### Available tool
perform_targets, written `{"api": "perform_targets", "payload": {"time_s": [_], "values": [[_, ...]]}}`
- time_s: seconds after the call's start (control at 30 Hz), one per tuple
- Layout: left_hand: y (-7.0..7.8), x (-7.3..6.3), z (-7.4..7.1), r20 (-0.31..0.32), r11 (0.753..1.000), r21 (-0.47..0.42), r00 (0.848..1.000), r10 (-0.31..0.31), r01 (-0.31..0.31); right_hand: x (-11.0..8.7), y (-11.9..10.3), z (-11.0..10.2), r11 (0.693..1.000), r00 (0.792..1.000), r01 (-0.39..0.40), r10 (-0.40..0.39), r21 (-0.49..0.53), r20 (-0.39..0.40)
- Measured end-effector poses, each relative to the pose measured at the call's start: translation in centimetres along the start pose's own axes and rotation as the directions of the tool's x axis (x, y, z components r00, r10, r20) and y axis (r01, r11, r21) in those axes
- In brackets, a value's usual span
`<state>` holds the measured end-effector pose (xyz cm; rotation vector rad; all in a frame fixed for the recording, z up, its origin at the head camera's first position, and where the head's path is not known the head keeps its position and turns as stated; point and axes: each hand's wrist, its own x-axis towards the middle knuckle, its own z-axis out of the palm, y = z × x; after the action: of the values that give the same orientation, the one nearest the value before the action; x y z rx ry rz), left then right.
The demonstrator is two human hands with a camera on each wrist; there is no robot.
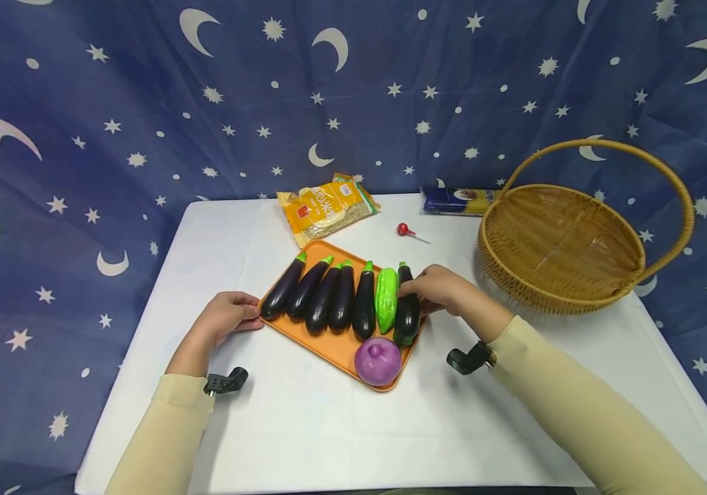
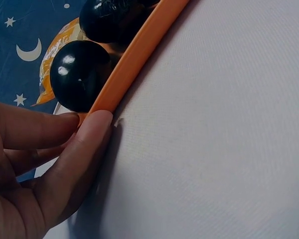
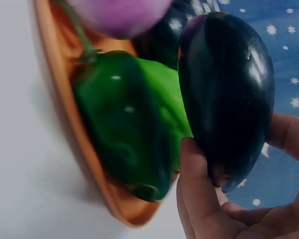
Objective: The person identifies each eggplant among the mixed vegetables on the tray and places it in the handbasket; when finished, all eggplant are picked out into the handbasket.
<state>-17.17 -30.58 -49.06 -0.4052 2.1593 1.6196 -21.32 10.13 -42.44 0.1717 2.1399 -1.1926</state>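
Note:
An orange tray point(image 1: 322, 348) lies at a slant on the white table. Its left corner is pinched between the thumb and fingers of my left hand point(image 1: 225, 318). My right hand point(image 1: 440, 287) grips a dark eggplant point(image 1: 407, 315) over the tray's right side. In the right wrist view this eggplant point(image 3: 226, 94) is raised above a dark green pepper point(image 3: 122, 119), which it mostly hides in the head view. Several more eggplants point(image 1: 283, 287) lie side by side in the tray. Right of them is a bright green bitter melon point(image 1: 387, 299); a purple onion point(image 1: 378, 361) sits at the near corner.
Behind the tray lies a yellow bag of grain point(image 1: 328, 208), with another packet partly under it. A red lollipop point(image 1: 402, 229) is to its right. A blue pasta packet point(image 1: 452, 201) lies at the back edge, beside a wicker basket point(image 1: 551, 292) with a tall handle.

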Motion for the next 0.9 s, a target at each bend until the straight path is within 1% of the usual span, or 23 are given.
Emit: {"api": "perform_targets", "payload": {"time_s": [0.17, 0.3, 0.47, 0.6, 0.73, 0.9], "values": [[0.3, 0.0, 0.3, 0.005, 1.0, 0.001, 1.0, 0.008, -0.008, -1.4, -0.8, -1.8, 0.998, 0.999, 0.032, -0.033, 0.057, 0.016], [0.4, 0.0, 0.4, 0.011, 1.0, -0.002, 1.0, 0.013, -0.013, -2.7, -1.8, -3.7, 0.992, 0.998, 0.064, -0.066, 0.112, 0.021], [0.3, -0.2, 0.3, 0.01, 1.0, 0.017, 1.0, 0.006, -0.006, -4.1, -2.9, -6.2, 0.982, 0.998, 0.07, -0.068, 0.174, -0.016], [0.1, -0.3, 0.1, 0.01, 0.999, 0.038, 1.0, 0.001, -0.002, -5.2, -3.5, -8.3, 0.98, 0.996, 0.077, -0.07, 0.183, -0.049], [0.2, -0.4, 0.1, 0.019, 0.999, 0.041, 1.0, 0.005, -0.006, -6.1, -3.4, -10.2, 0.977, 0.995, 0.091, -0.08, 0.194, -0.065], [0.4, -0.4, 0.5, 0.023, 0.999, 0.051, 1.0, 0.012, -0.013, -7.0, -2.3, -12.6, 0.973, 0.993, 0.09, -0.07, 0.214, -0.096]]}}
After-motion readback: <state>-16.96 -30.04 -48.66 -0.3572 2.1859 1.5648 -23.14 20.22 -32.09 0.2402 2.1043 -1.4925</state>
